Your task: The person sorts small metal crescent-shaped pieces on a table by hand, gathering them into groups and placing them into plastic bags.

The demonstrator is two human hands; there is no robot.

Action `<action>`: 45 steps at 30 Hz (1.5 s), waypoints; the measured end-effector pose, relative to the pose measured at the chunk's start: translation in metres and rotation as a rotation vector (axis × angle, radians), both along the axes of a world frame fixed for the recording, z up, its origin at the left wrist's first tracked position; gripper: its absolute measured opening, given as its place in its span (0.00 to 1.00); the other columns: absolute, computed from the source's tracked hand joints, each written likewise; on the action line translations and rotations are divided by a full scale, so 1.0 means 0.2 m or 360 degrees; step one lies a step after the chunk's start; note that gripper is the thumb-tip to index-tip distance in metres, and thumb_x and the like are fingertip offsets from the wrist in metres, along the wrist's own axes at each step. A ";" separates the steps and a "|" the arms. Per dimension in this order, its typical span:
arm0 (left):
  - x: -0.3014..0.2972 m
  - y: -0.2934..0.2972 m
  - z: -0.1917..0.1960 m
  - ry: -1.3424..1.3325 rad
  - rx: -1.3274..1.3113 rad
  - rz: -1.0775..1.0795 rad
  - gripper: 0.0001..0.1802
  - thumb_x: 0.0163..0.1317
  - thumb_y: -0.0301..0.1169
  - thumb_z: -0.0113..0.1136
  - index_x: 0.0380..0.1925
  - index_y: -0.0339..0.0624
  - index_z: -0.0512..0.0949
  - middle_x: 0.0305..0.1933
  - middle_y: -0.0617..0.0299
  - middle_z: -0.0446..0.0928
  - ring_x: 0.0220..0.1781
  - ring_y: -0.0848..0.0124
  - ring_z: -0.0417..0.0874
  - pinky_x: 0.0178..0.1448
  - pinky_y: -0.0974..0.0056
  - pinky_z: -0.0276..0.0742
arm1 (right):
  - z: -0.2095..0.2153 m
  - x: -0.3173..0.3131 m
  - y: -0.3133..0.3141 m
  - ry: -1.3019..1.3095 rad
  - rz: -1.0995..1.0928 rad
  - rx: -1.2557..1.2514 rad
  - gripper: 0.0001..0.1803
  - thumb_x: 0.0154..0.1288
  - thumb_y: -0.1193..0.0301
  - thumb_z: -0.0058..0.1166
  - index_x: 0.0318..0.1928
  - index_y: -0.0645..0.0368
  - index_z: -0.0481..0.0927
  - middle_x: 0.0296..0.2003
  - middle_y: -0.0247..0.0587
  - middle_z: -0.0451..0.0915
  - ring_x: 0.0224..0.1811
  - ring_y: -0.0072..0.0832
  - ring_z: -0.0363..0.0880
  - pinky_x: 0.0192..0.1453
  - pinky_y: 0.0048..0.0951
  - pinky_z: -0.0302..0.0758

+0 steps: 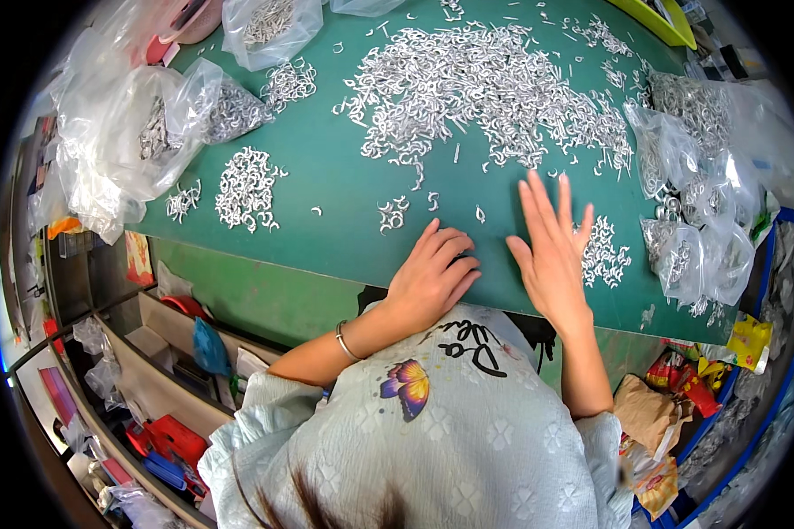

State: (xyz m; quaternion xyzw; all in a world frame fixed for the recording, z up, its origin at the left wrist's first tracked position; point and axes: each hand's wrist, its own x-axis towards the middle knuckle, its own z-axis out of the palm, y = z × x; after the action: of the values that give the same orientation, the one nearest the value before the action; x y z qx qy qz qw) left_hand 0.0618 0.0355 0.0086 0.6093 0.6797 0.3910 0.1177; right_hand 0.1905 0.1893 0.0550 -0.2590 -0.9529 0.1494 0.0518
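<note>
Spreading its fingers, the right hand (551, 251) is lying over the green table (318, 176). Near the front edge, the left hand (432, 271) is half-curling; I can't tell if it's gripping. Open room is lying leftward. Shiny, curvy bits (485, 97) are filling the upper middle.

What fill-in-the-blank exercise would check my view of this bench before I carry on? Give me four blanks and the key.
A large heap of small metal pieces lies on a ____ tabletop.
A bracelet circles the ____ wrist.
Of the left hand and the right hand, the one nearer the heap is the ____ one.
The colourful insect print on the shirt shows a ____.

Missing words: green; left; right; butterfly.
</note>
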 end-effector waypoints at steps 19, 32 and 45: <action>-0.02 -0.01 -0.05 -0.0083 0.0074 0.0008 0.16 0.47 0.14 0.62 0.38 0.36 0.78 0.46 0.54 0.74 0.57 0.54 0.75 0.71 0.44 0.66 | -0.09 0.06 0.13 -0.0161 -0.0149 0.0174 0.31 0.70 0.60 0.53 0.68 0.62 0.65 0.72 0.36 0.59 0.77 0.48 0.47 0.73 0.68 0.41; -0.01 -0.01 -0.03 -0.0089 0.0073 0.0043 0.15 0.47 0.13 0.60 0.37 0.36 0.78 0.46 0.54 0.74 0.57 0.54 0.75 0.71 0.44 0.66 | -0.06 0.25 0.10 -0.0314 -0.0378 0.0277 0.32 0.71 0.63 0.50 0.71 0.61 0.61 0.73 0.39 0.59 0.77 0.49 0.47 0.73 0.68 0.35; 0.00 -0.02 -0.04 -0.0114 0.0061 0.0056 0.16 0.47 0.13 0.61 0.38 0.36 0.78 0.46 0.53 0.74 0.57 0.53 0.75 0.72 0.43 0.65 | -0.03 0.21 0.02 -0.0277 -0.0360 0.0255 0.25 0.72 0.59 0.48 0.65 0.56 0.72 0.69 0.39 0.66 0.75 0.49 0.52 0.72 0.70 0.37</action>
State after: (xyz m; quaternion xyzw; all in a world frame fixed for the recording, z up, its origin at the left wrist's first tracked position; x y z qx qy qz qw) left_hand 0.0609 0.0324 0.0009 0.5850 0.6781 0.4275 0.1233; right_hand 0.2334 0.1933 0.0480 -0.3716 -0.9274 0.0431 0.0058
